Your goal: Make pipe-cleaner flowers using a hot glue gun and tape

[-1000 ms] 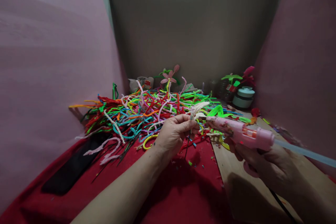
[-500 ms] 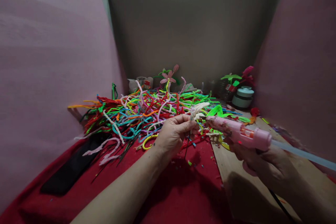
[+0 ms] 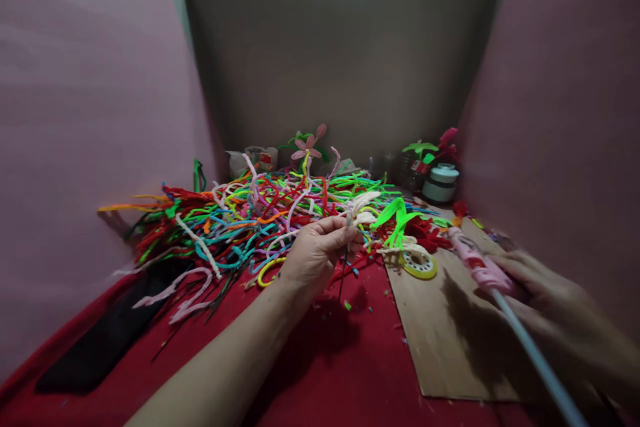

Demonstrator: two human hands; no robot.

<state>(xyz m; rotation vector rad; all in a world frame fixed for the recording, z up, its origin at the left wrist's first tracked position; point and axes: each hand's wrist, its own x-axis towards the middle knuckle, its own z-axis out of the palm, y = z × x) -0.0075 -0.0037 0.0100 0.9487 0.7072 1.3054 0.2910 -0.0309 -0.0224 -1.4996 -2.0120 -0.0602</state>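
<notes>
My left hand (image 3: 320, 250) pinches a small white pipe-cleaner flower (image 3: 364, 208) by its thin dark stem, with the white petals above my fingertips. Over the wooden board (image 3: 425, 340) on the right, my right hand (image 3: 543, 293) grips a pink hot glue gun (image 3: 481, 265). A long pale glue stick (image 3: 537, 353) juts from the gun's rear, and the nozzle points away, apart from the flower. Bright green pipe-cleaner leaves (image 3: 397, 219) and a round yellow-rimmed spool (image 3: 419, 263) lie between my two hands.
A big heap of coloured pipe cleaners (image 3: 270, 207) spreads behind my left hand. A black flat object (image 3: 95, 347) lies at left on the red cloth (image 3: 310, 380). A lidded jar (image 3: 441, 183) and a pink flower (image 3: 307, 145) stand at the back, between pink side walls.
My right hand has drawn the glue gun away from the white flower, to the right, uncovering the spool and red pieces. My left hand keeps its pinch. The whole view has shifted slightly.
</notes>
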